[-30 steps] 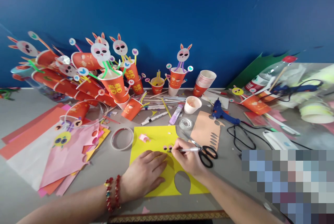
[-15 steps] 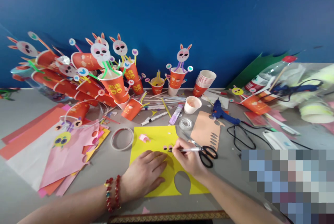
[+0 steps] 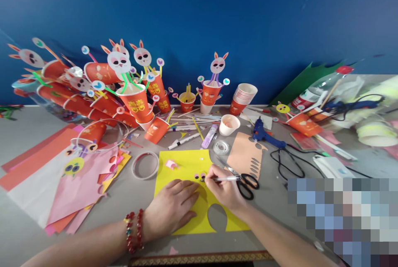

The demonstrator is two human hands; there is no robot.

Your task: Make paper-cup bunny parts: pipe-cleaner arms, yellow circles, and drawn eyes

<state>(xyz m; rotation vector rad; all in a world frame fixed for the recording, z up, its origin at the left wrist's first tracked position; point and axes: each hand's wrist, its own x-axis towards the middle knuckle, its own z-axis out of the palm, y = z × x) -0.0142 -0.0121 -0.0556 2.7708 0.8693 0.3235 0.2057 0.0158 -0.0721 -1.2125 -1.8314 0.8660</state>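
A sheet of yellow paper (image 3: 183, 157) with an oval hole near its lower edge lies in front of me. My left hand (image 3: 175, 202) rests flat on it, fingers stretched toward two small pink-and-black eye shapes (image 3: 200, 176). In my right hand (image 3: 222, 186) a pen (image 3: 226, 178) is gripped, its tip touching down just below the eye shapes. Black-handled scissors (image 3: 248, 186) lie right beside that hand, partly on a peach paper sheet (image 3: 242, 151). A curled pink paper scrap (image 3: 172, 164) sits on the upper left of the yellow sheet.
Red paper cups with rabbit faces (image 3: 135, 101) crowd the back left. A tape roll (image 3: 145, 166) and coloured papers (image 3: 83, 192) lie to the left. Behind the scissors are a blue glue gun (image 3: 269, 136) with its cable, a white cup (image 3: 229, 125) and a glue stick (image 3: 209, 136).
The pen in my right hand has shifted very slightly at its tip near the eye shapes. My left hand stays in place on the yellow paper.
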